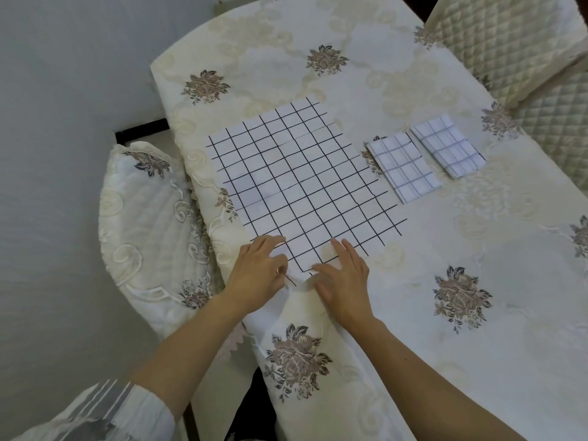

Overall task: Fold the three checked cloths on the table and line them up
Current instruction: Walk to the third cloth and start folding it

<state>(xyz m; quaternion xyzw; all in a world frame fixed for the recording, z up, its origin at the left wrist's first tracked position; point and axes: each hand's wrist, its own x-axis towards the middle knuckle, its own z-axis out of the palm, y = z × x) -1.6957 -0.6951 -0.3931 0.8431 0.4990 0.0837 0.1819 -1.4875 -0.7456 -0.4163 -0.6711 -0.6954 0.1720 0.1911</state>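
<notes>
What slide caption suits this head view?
Both hands, left hand and right hand, rest at the near corner of the unfolded checked cloth; two folded cloths lie alongside.

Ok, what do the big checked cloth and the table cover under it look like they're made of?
The big checked cloth looks like thin woven fabric, probably cotton, matte: it lies flat and keeps faint fold creases. The table cover looks like heavier cream damask with a slight sheen, tone-on-tone swirls and raised embroidered flowers; the fibre can't be told. Both the left hand and the right hand rest on the cloth's near corner.
</notes>
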